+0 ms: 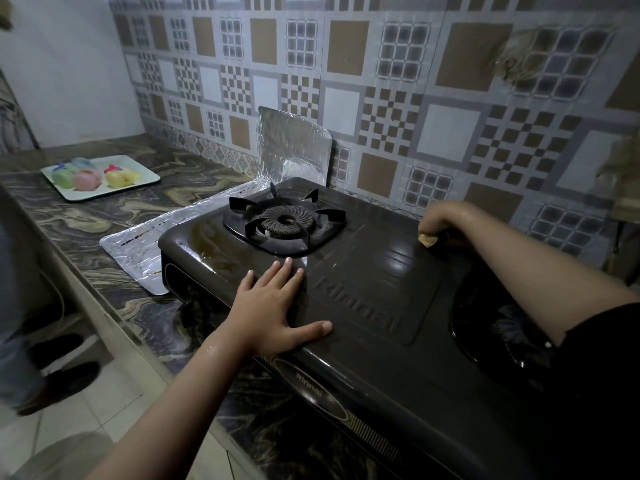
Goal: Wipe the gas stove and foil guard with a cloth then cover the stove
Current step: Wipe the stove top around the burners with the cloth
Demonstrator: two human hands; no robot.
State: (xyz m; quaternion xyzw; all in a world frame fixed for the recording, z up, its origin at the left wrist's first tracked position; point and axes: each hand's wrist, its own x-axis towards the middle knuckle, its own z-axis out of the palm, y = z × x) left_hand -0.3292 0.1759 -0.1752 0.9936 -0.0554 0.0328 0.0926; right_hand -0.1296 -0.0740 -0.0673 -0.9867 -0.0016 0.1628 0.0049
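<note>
Left forearm nearest the lens, reaching in from below. Left hand (273, 311) lies flat on the front of the gas stove (363, 306), fingers straight and spread, thumb out along the front edge; its grip is wide, holding nothing. Judged to be bracing the stove so it does not slide under the wiping.

Right hand (438, 221) is at the far back edge of the stove top, near the tiled wall (346, 81), fingers curled down over a small yellowish cloth (427, 240); grip closed on the cloth, only a corner of which shows. Cloth presses on the stove surface. Central panel looks wet and glossy, with streaks.

Left burner (285, 221) with its black pan support sits uncovered. Right burner well is mostly hidden under the right arm.

Foil guard (294, 147) stands upright behind the left burner against the wall, and runs flat along the stove's left side on the worktop (104, 220). Brown drip marks show on the flat part.

Tray (104, 183) with coloured items lies well apart, far left.

Judgement: wiping of the stove top in hand; foil apparently not yet cleaned; covering not yet done.
</note>
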